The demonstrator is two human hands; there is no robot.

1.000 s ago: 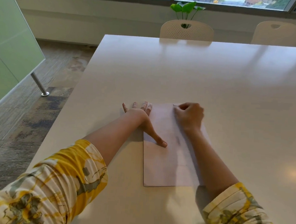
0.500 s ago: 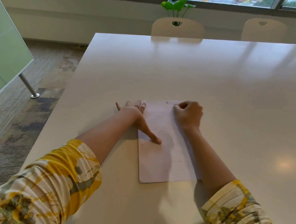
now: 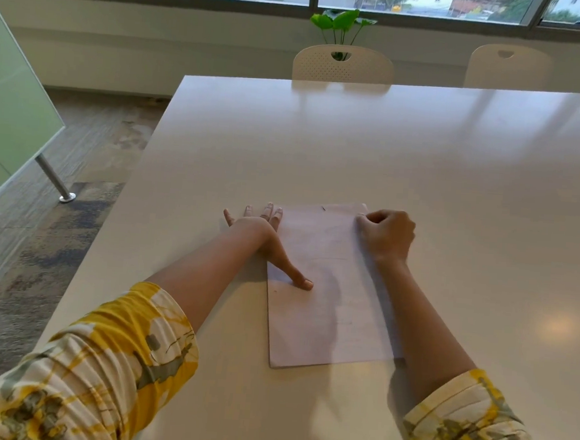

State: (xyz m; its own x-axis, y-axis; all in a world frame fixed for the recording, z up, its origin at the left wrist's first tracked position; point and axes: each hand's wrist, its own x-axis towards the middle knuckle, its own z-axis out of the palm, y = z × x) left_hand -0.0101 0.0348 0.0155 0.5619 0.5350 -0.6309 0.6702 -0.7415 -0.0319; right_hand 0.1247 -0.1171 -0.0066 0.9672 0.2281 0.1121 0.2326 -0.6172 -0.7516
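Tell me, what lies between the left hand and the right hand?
The paper alone, in the head view: the left hand presses its thumb on it, the right hand seems to pinch its far corner.

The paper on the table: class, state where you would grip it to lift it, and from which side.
Probably the far right corner, from the right. The paper lies flat, so only edges offer purchase; the left hand pins its left side, and the right hand pinches that corner.
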